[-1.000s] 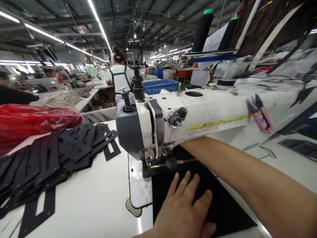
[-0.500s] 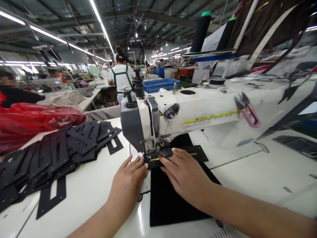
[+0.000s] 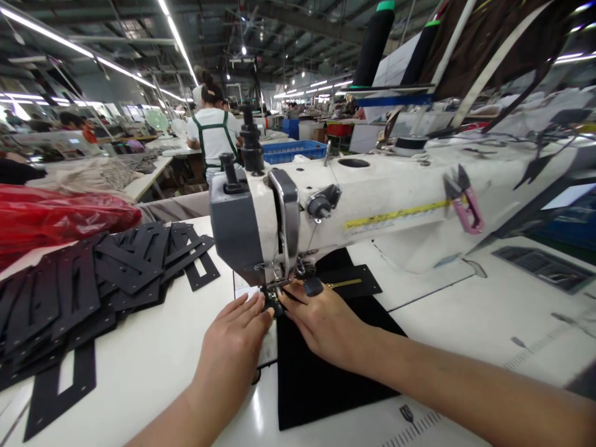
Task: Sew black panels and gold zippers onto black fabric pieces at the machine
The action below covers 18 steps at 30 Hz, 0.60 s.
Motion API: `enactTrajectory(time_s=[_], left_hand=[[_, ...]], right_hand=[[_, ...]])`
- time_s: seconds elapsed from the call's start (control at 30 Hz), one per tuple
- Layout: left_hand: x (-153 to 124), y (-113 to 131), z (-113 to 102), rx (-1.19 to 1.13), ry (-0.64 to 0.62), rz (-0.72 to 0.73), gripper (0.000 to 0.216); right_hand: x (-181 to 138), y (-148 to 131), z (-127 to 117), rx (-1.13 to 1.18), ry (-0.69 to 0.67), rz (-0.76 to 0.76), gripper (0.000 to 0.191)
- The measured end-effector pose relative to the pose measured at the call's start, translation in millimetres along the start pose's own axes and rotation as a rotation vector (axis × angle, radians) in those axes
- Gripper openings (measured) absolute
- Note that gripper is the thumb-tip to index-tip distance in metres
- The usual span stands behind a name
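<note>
A black strip with a gold-toothed zipper (image 3: 347, 283) runs under the presser foot of a white sewing machine (image 3: 261, 217). Beneath it, a larger black fabric panel (image 3: 326, 391) hangs toward me over the table. My left hand (image 3: 233, 341) lies flat, fingers stretched, its tips at the strip's left end beside the foot. Just right of the needle, my right hand (image 3: 321, 320) has its fingers together over the strip, thumb side along its front edge. A dark machine part hides some right fingertips, and the stitch point is mostly covered.
Many black slotted pieces (image 3: 125, 267) are heaped on the table at left, before a red plastic bag (image 3: 65, 214). Pink-handled thread snips (image 3: 468, 205) rest against the machine arm. A blue crate (image 3: 293, 151) and a co-worker (image 3: 214, 133) are beyond.
My right hand has moved left along the strip, nearer my left hand. More zipper shows to its right and less between the hands. The whole view has shifted slightly.
</note>
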State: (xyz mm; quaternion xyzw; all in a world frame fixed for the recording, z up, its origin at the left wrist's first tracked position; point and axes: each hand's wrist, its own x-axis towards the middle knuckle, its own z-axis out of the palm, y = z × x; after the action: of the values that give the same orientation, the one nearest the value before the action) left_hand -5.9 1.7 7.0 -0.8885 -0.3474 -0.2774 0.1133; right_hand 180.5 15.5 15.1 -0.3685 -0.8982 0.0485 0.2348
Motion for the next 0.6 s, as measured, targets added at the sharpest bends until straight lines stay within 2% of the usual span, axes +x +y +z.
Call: enactTrajectory(time_s=[0.3,0.6], left_hand=[[1.6,7.0,1.2,0.032,0.042,-0.029,0.025],[3.6,5.2,0.6,-0.012,0.028,-0.035,0.023]], right_hand=[[1.9,6.6,-4.3,-0.018,-0.042,-0.055,0.024],[0.1,6.8,0.8,-0.065,0.006,-0.079,0.023]])
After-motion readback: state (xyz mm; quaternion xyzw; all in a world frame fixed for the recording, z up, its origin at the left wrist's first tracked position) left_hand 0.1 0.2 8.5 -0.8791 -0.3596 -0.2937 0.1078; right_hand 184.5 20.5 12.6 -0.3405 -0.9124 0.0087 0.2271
